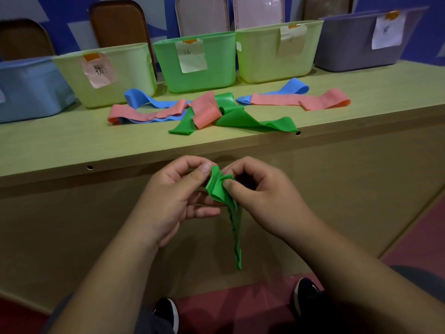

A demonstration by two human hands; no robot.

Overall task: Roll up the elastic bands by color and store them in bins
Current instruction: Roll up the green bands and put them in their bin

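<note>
A green elastic band [220, 186] hangs in front of the table's front panel, its top end bunched and its tail dangling down. My left hand [178, 196] pinches the bunched top between thumb and fingers. My right hand [262, 198] pinches the same end from the other side. On the table lies a pile of loose bands: green [240, 116], pink [207, 109] and blue [142, 98]. Another pink band [313, 100] and a blue band [291, 89] lie to the right. A green bin [197, 78] with a paper label stands behind the pile.
A row of labelled bins lines the back of the table [72, 141]: a blue bin [29, 92] at left, two pale green bins [120, 88] [272, 68] and a grey bin [349, 54] at right. Trays lean against the wall behind. My shoes [305, 292] stand on the red floor.
</note>
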